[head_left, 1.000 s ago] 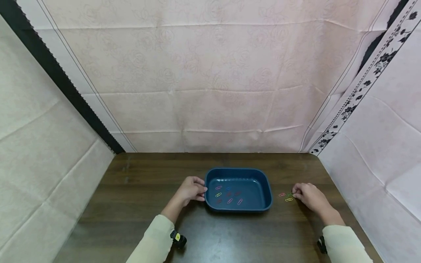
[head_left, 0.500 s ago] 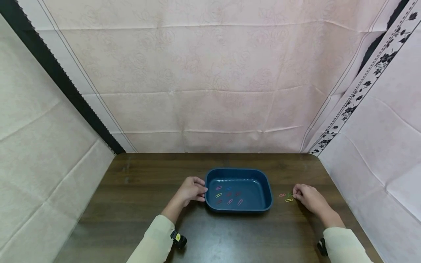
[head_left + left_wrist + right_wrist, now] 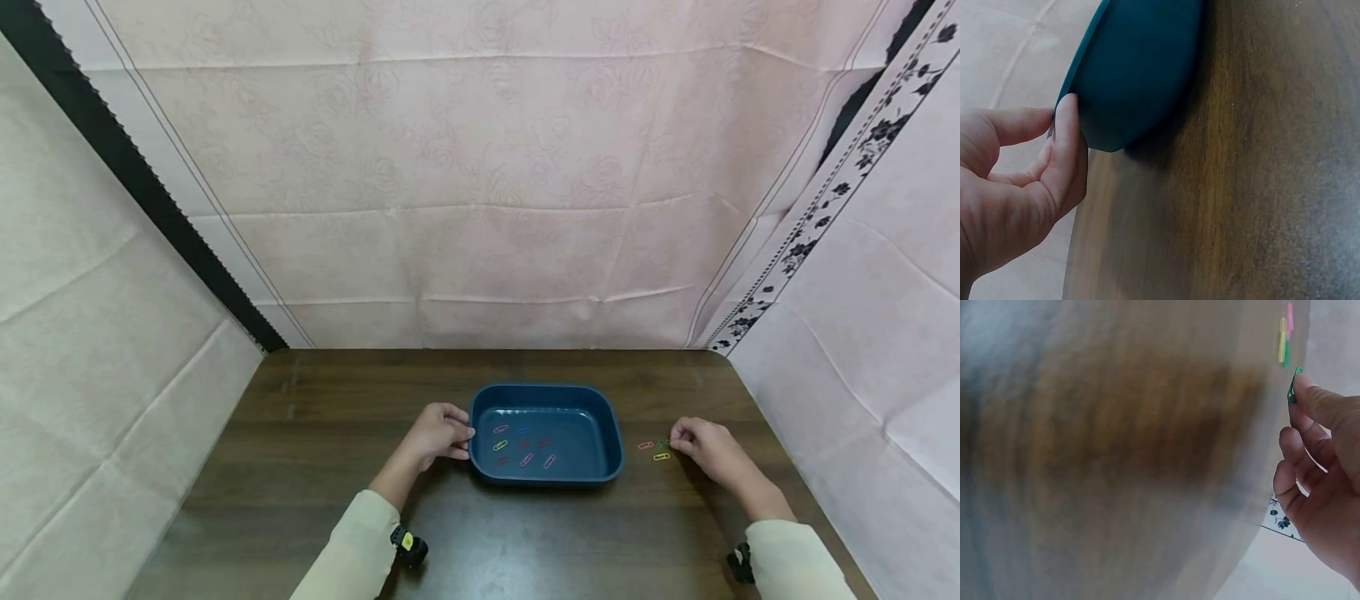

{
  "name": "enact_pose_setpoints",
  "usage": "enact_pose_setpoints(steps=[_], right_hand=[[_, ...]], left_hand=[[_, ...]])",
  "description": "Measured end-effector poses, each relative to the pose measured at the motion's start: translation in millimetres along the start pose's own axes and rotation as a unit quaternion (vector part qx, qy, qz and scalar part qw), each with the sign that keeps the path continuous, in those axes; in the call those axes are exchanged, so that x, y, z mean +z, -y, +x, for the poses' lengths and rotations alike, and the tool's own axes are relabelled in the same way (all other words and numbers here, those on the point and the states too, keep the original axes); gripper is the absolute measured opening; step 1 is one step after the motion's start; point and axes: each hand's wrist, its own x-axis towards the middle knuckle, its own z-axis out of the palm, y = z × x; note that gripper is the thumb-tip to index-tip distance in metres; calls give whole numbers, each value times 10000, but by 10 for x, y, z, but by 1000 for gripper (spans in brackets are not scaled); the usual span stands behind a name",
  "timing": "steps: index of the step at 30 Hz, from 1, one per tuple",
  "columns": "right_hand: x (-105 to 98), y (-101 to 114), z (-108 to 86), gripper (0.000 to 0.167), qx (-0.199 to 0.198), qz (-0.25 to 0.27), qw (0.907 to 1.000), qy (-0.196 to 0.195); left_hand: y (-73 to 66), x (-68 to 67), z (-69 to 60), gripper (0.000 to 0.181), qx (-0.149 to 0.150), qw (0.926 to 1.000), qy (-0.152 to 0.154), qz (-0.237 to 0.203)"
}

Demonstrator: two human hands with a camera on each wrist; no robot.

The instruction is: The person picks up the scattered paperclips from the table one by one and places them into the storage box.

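A dark blue rectangular tray [image 3: 570, 478] stands on the brown wooden table. My left hand [image 3: 440, 433] pinches its left rim between thumb and fingers, as the left wrist view also shows of the tray wall [image 3: 1141, 62]. Several paper clips, among them a yellow paper clip [image 3: 500, 446] and a pink paper clip [image 3: 550, 461], lie scattered in the tray. To the right of it, my right hand [image 3: 707, 451] pinches a green paper clip [image 3: 1292, 394] between thumb and index finger. Beside those fingertips lie a yellow paper clip [image 3: 661, 457], a pink paper clip [image 3: 646, 446] and another green paper clip [image 3: 1286, 355].
The wooden table [image 3: 337, 500] extends around the tray on all sides. Pale patterned cloth [image 3: 480, 167] hangs at the back, with more cloth on both sides. A black device [image 3: 408, 547] is strapped to the left wrist, another [image 3: 741, 563] to the right.
The right hand stays at nearly the same spot beside the loose paper clips, with only a slight shift. The left hand keeps its hold on the tray rim. The head view has shifted very slightly.
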Motion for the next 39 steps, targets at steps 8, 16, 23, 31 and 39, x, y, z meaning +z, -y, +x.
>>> enact_pose_setpoints(steps=[8, 16, 23, 31, 39], right_hand=[[-96, 89, 46, 14, -232, 199, 9991, -303], [-177, 290, 145, 11, -344, 265, 9989, -201], [-237, 427, 209, 11, -535, 286, 9979, -229], [-298, 585, 266, 8, -642, 366, 9972, -91], [-309, 743, 406, 10, -931, 480, 9944, 105]], left_hand=[[-4, 8, 4, 28, -17, 10000, -50, 21], [-8, 10, 6, 28, -21, 10000, -46, -19], [1, 4, 12, 29, -29, 10000, -44, 6], [17, 0, 20, 30, 25, 10000, 32, -21], [8, 2, 5, 29, -10, 10000, -25, 29]])
